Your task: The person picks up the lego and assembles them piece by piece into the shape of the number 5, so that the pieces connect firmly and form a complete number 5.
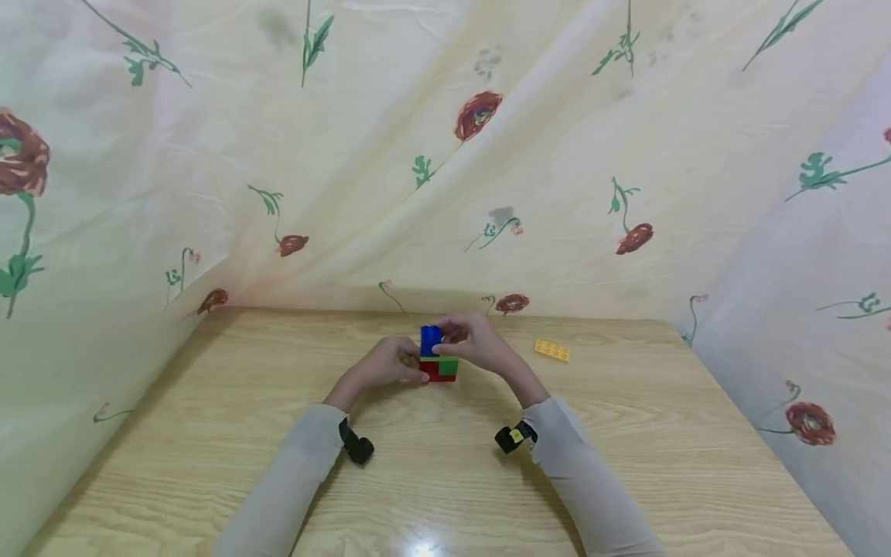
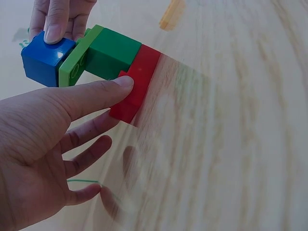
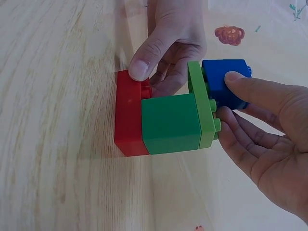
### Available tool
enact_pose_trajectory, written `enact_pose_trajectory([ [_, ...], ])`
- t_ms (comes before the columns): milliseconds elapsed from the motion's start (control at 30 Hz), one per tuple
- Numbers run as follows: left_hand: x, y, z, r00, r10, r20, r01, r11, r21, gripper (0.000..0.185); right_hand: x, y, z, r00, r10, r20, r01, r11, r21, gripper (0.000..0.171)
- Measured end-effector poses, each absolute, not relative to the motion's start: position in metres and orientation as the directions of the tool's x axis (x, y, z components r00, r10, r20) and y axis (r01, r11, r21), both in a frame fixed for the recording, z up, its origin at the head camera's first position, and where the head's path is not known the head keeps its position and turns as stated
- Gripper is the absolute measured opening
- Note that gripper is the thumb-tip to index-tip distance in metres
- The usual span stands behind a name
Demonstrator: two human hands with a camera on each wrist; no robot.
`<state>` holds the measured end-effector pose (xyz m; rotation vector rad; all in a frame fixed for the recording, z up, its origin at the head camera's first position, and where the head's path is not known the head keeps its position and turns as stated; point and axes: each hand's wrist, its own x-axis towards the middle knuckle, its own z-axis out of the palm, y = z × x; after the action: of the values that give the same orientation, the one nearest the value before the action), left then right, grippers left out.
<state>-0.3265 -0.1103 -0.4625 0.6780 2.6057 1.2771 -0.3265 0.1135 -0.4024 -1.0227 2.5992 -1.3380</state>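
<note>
A small stack of toy building bricks stands on the table. Its base is a red brick [image 3: 129, 115], lying flat on the wood. A dark green brick [image 3: 171, 122] sits on one end of the red one, with a thin light green plate [image 3: 204, 106] on top. At the plate's other end is a blue brick [image 3: 224, 83], overhanging the red brick's bare studs. My left hand [image 2: 53, 130] grips the red brick's end between thumb and fingers. My right hand [image 1: 476, 344] pinches the blue brick from the side, thumb on its near face.
A flat yellow-orange brick [image 1: 552, 350] with studs up lies on the table [image 1: 626, 433] to the right of the stack. Behind the table hangs a flowered cloth [image 1: 362, 178], which also runs along both sides.
</note>
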Motion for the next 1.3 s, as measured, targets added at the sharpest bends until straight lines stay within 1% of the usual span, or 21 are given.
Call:
enact_pose_trajectory([
  [433,-0.3281,-0.1110,-0.4617,-0.875,0.479,0.071,0.350,0.525,0.775,0.026,-0.3256,0.1141,-0.4027,-0.797,-0.555,0.238,-0.518,0.424,-0.743,0.033],
  [800,-0.3263,-0.1106,-0.4611,-0.878,0.474,0.068,0.342,0.520,0.783,0.025,-0.3243,0.1137,-0.4010,-0.806,-0.550,0.219,-0.503,0.440,-0.744,0.035],
  [1067,-0.3281,-0.1107,-0.4599,-0.877,0.476,0.066,0.343,0.523,0.780,0.019,-0.3264,0.1107,-0.4026,-0.791,-0.559,0.247,-0.536,0.441,-0.720,0.034],
  [1300,-0.3285,-0.1104,-0.4623,-0.875,0.482,0.048,0.332,0.523,0.785,0.022,-0.3288,0.1158,-0.4053,-0.788,-0.571,0.231,-0.525,0.425,-0.738,0.031],
])
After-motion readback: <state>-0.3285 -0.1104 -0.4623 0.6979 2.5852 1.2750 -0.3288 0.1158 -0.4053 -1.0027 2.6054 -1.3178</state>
